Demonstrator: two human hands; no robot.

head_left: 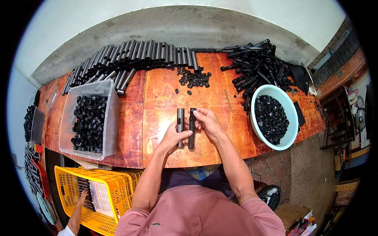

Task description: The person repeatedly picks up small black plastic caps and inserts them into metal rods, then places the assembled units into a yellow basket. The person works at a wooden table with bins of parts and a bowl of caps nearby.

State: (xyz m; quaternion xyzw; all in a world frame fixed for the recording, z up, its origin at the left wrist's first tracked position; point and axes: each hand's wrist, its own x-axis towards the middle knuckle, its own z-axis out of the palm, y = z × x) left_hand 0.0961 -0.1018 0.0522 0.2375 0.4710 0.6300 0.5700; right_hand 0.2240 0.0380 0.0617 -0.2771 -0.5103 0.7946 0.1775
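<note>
Over the near middle of the wooden table, my left hand (171, 137) is closed around a dark grey metal tube (180, 118) with an oval hole in its side. The tube stands lengthwise, pointing away from me. Right beside it, my right hand (210, 125) grips a slim black rod-like part (191, 135) near its far end. My left thumb reaches across onto this black part. Tube and black part lie parallel, side by side and apart. Farther off is a heap of small black oval pieces (195, 78), with a few loose ones nearer me.
Stacked metal tubes (149, 53) line the back left; a pile of black rod-like parts (264, 67) fills the back right. A clear plastic bin (112, 129) and a pale blue basin (293, 126) hold small black pieces. At lower left, another person's hand (82, 198) reaches into a yellow crate (118, 188).
</note>
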